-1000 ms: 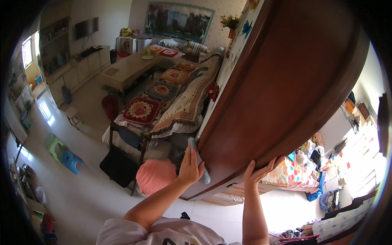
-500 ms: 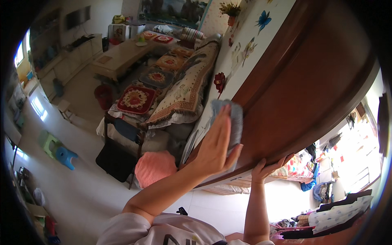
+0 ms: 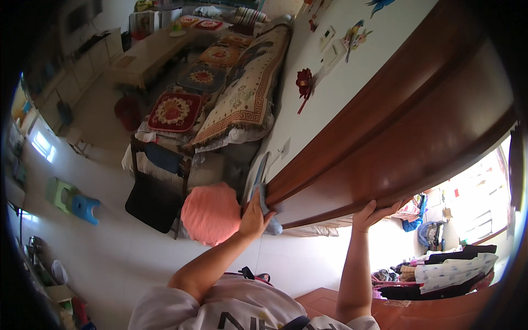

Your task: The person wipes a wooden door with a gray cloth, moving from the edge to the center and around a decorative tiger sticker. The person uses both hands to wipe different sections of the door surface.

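The left hand (image 3: 253,220) was pressed on a grey-blue cloth (image 3: 273,227) at the left edge of the brown door (image 3: 385,148), its fingers together over the cloth and its thumb apart. It was probably held so that the cloth lay between palm and wood. The right hand (image 3: 374,215) was open on the door's lower edge, thumb away from the fingers, perhaps to keep the door steady; how firmly it pressed, I cannot tell.

Left of the door was a pink round cushion (image 3: 212,214), and beyond it a black chair (image 3: 155,203). Above the door's left edge ran a white wall (image 3: 322,124) with a red flower (image 3: 303,84). Below the door, to the right, were clothes (image 3: 459,269), probably hung to air.

The shirt (image 3: 242,298) had large dark letters, cut by the lower picture border; elsewhere I could read no label.
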The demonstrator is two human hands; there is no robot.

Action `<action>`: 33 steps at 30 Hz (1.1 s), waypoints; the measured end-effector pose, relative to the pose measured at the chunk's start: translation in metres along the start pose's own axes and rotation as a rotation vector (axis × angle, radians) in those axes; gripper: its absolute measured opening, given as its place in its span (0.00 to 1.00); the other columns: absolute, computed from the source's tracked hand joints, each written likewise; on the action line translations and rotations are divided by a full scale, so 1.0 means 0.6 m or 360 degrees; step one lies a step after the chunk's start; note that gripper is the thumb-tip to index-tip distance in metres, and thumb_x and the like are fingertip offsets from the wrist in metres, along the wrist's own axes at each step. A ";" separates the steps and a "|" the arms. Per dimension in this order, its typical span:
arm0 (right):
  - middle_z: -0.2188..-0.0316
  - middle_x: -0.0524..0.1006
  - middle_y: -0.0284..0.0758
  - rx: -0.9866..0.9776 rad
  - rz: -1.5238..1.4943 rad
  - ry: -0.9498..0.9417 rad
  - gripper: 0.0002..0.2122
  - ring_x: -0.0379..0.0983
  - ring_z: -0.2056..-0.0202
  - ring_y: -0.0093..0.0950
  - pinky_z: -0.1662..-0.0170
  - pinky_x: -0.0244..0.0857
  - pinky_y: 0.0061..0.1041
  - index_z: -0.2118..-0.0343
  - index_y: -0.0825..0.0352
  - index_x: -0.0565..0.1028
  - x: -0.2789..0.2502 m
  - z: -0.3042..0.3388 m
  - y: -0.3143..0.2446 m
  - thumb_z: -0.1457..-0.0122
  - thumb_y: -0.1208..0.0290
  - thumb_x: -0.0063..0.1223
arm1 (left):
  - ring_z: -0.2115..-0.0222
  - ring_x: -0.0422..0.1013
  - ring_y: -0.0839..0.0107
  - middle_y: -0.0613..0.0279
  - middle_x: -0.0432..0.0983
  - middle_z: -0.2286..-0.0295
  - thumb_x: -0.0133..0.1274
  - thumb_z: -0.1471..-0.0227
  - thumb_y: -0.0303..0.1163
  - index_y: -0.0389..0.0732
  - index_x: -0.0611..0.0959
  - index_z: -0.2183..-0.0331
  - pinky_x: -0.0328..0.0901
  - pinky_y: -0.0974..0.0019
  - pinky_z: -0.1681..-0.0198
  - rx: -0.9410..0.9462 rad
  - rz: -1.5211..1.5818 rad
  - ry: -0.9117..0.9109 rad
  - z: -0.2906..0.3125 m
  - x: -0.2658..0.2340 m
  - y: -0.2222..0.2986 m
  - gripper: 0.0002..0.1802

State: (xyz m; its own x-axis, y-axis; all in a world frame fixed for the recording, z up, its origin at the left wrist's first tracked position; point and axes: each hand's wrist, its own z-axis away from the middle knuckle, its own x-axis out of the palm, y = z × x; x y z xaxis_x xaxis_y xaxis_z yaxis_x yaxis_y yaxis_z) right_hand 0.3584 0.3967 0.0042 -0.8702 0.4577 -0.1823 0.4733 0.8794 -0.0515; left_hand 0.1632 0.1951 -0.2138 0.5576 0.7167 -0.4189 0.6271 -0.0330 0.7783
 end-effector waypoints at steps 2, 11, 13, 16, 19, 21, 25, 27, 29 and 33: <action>0.26 0.37 0.49 -0.0003 -0.0054 0.0015 0.32 0.35 0.27 0.52 0.30 0.43 0.56 0.28 0.55 0.44 0.005 -0.004 -0.005 0.31 0.53 0.39 | 0.39 0.59 0.32 0.27 0.52 0.37 0.58 0.41 0.39 0.23 0.47 0.35 0.60 0.48 0.37 -0.0189 -0.0077 -0.0166 0.039 0.010 -0.040 0.49; 0.27 0.34 0.50 0.0066 -0.0068 -0.0031 0.35 0.32 0.27 0.52 0.30 0.36 0.56 0.28 0.56 0.42 0.001 0.003 -0.002 0.32 0.51 0.41 | 0.37 0.54 0.30 0.26 0.50 0.36 0.50 0.40 0.23 0.22 0.48 0.34 0.54 0.47 0.34 0.0103 0.0228 0.0101 -0.043 -0.048 0.088 0.41; 0.27 0.34 0.50 0.0106 -0.0093 -0.0035 0.35 0.32 0.27 0.52 0.30 0.37 0.55 0.28 0.56 0.42 0.001 0.006 -0.002 0.32 0.51 0.42 | 0.36 0.53 0.31 0.27 0.50 0.36 0.50 0.40 0.22 0.23 0.49 0.34 0.54 0.48 0.33 0.0251 0.0318 0.0145 -0.081 -0.083 0.140 0.40; 0.27 0.34 0.51 0.0116 -0.0140 -0.0048 0.36 0.34 0.28 0.52 0.30 0.39 0.53 0.28 0.57 0.43 0.003 0.002 -0.003 0.32 0.50 0.42 | 0.35 0.53 0.32 0.27 0.49 0.35 0.50 0.39 0.29 0.25 0.48 0.33 0.51 0.44 0.33 0.0632 0.0384 0.0231 -0.142 -0.117 0.190 0.42; 0.27 0.34 0.51 0.0145 -0.0112 -0.0044 0.36 0.36 0.28 0.52 0.30 0.41 0.52 0.29 0.58 0.43 0.000 0.010 0.003 0.33 0.50 0.43 | 0.34 0.50 0.32 0.26 0.47 0.35 0.53 0.40 0.37 0.25 0.50 0.33 0.49 0.40 0.33 0.0757 0.0289 0.0237 -0.176 -0.144 0.229 0.45; 0.27 0.34 0.51 0.0168 -0.0121 -0.0040 0.36 0.36 0.28 0.52 0.30 0.42 0.51 0.29 0.58 0.43 0.002 0.010 0.002 0.33 0.50 0.43 | 0.35 0.50 0.28 0.21 0.47 0.36 0.54 0.42 0.43 0.21 0.49 0.35 0.48 0.37 0.34 0.0779 0.0124 0.0307 -0.168 -0.117 0.206 0.49; 0.27 0.36 0.50 0.0166 -0.0094 -0.0016 0.36 0.40 0.29 0.51 0.31 0.46 0.50 0.29 0.57 0.44 0.001 0.009 0.003 0.33 0.49 0.43 | 0.36 0.50 0.28 0.22 0.46 0.36 0.55 0.43 0.39 0.21 0.48 0.35 0.48 0.37 0.33 0.0522 0.0105 0.0276 -0.099 -0.056 0.135 0.49; 0.27 0.38 0.50 0.0128 0.0002 0.0013 0.34 0.45 0.30 0.49 0.34 0.55 0.48 0.29 0.56 0.45 0.005 0.007 0.000 0.33 0.51 0.41 | 0.36 0.49 0.28 0.23 0.46 0.36 0.56 0.44 0.37 0.21 0.47 0.35 0.48 0.37 0.33 0.0384 0.0104 0.0193 -0.057 -0.033 0.088 0.50; 0.28 0.38 0.50 0.0133 -0.0031 0.0011 0.34 0.44 0.30 0.49 0.33 0.54 0.48 0.29 0.57 0.45 0.006 0.009 0.001 0.33 0.51 0.41 | 0.36 0.48 0.28 0.23 0.44 0.36 0.56 0.46 0.35 0.21 0.45 0.36 0.49 0.38 0.33 0.0320 0.0069 0.0097 -0.017 -0.015 0.037 0.51; 0.28 0.37 0.51 0.0165 -0.0068 -0.0004 0.34 0.44 0.30 0.49 0.33 0.54 0.48 0.30 0.58 0.46 0.002 0.007 -0.002 0.33 0.51 0.41 | 0.35 0.47 0.29 0.25 0.42 0.35 0.56 0.49 0.30 0.21 0.40 0.35 0.49 0.43 0.32 -0.0003 0.0063 -0.0289 0.046 -0.012 -0.030 0.54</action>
State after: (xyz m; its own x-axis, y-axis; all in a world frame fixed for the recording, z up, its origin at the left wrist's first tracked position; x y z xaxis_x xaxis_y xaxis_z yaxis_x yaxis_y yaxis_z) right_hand 0.3576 0.3956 -0.0003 -0.8897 0.4195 -0.1801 0.4473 0.8799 -0.1604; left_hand 0.1631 0.1716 -0.2377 0.6712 0.5770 -0.4653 0.6016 -0.0574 0.7968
